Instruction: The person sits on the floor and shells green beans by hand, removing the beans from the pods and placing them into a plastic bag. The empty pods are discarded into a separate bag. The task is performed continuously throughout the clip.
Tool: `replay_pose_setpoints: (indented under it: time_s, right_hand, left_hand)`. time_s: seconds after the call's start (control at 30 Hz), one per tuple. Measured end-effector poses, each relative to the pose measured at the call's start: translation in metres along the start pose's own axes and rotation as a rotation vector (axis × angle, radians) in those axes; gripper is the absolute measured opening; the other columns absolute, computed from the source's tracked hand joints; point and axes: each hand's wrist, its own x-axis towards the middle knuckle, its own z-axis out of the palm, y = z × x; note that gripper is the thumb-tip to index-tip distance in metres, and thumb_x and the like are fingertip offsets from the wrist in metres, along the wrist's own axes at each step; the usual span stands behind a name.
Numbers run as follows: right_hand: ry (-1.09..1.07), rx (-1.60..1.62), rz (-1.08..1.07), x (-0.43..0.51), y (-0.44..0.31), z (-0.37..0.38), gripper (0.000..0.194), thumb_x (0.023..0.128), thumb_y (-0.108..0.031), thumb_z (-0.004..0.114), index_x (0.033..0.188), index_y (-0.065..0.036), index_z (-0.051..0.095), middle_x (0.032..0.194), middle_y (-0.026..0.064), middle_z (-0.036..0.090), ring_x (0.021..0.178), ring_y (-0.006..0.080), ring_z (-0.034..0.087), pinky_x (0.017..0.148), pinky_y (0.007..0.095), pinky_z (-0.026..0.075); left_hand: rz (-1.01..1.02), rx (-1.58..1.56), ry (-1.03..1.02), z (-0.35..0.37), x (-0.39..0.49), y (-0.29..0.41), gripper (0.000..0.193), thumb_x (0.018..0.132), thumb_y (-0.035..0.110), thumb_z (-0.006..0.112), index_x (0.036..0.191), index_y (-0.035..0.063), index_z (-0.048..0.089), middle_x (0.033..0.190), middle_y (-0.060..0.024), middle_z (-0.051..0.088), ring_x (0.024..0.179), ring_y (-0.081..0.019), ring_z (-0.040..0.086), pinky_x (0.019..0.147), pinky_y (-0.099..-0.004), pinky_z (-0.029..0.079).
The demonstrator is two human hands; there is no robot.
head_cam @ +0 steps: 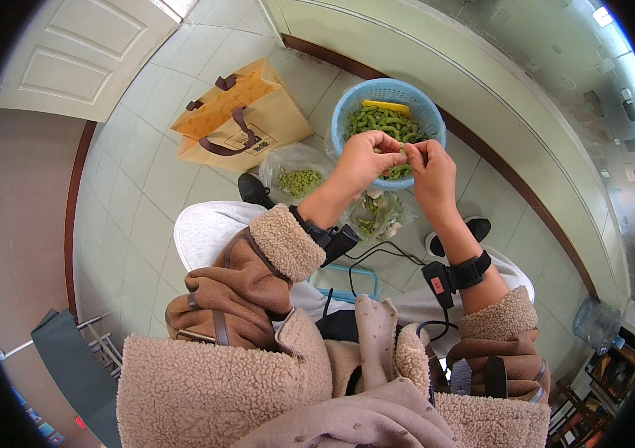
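Observation:
My left hand (367, 159) and my right hand (433, 166) meet over the near part of a blue plastic basket (435, 115). Between their fingertips is a small green pod or bean, mostly covered by the fingers. Green bean pods (379, 119) fill the basket, with a yellow object (386, 106) at its far side. Shelled green beans (299, 181) lie in a clear plastic bag to the left, near my left forearm. Below the basket, another clear bag (379, 215) holds pods or husks.
A paper bag (272, 131) with dark handles stands on the tiled floor at the left. Black cables (371, 252) run between my legs near a blue-framed object (374, 283). Beyond the basket is a low wall (463, 95). A large water bottle (595, 325) lies at the right.

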Motion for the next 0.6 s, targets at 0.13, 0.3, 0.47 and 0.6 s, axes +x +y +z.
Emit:
replay_pose_setpoints:
  time_s: [0.13,0.3,0.47,0.6]
  right_hand:
    - [0.001,0.005,0.002,0.000,-0.003,0.000,0.022,0.084,-0.019,0.059,0.080,0.002,0.055,0.072,0.0163,0.059,0.062,0.0285,0.056,0.056,0.0352,0.043]
    - [0.000,0.051,0.068,0.004,0.001,0.001,0.020,0.086,-0.018,0.056,0.086,0.002,0.056,0.076,0.0161,0.059,0.067,0.0282,0.058,0.061,0.0353,0.045]
    - [-0.012,-0.053,0.102,0.010,0.011,0.006,0.029,0.088,-0.023,0.052,0.101,0.003,0.055,0.090,0.0172,0.059,0.080,0.0300,0.058,0.072,0.0373,0.045]
    - [-0.083,-0.028,0.145,0.009,0.012,0.009,0.031,0.088,-0.024,0.051,0.103,0.003,0.054,0.097,0.0192,0.058,0.087,0.0305,0.057,0.076,0.0385,0.045]
  left_hand:
    - [0.038,-0.024,-0.010,-0.002,0.000,-0.002,0.015,0.076,0.007,0.067,0.089,0.0019,0.059,0.079,-0.0012,0.060,0.066,-0.0075,0.052,0.059,-0.0217,0.043]
    - [-0.001,-0.064,0.017,-0.026,-0.001,-0.002,0.018,0.077,0.006,0.065,0.092,0.0036,0.054,0.076,-0.0007,0.057,0.065,-0.0080,0.051,0.058,-0.0216,0.042]
    - [-0.201,-0.071,0.131,-0.084,-0.002,-0.017,0.013,0.079,0.006,0.062,0.087,0.0048,0.051,0.074,-0.0032,0.057,0.059,-0.0091,0.051,0.053,-0.0211,0.042]
    - [-0.276,-0.026,0.318,-0.143,-0.006,-0.055,0.010,0.081,0.006,0.059,0.085,0.0046,0.050,0.073,-0.0044,0.056,0.058,-0.0108,0.051,0.050,-0.0221,0.041]
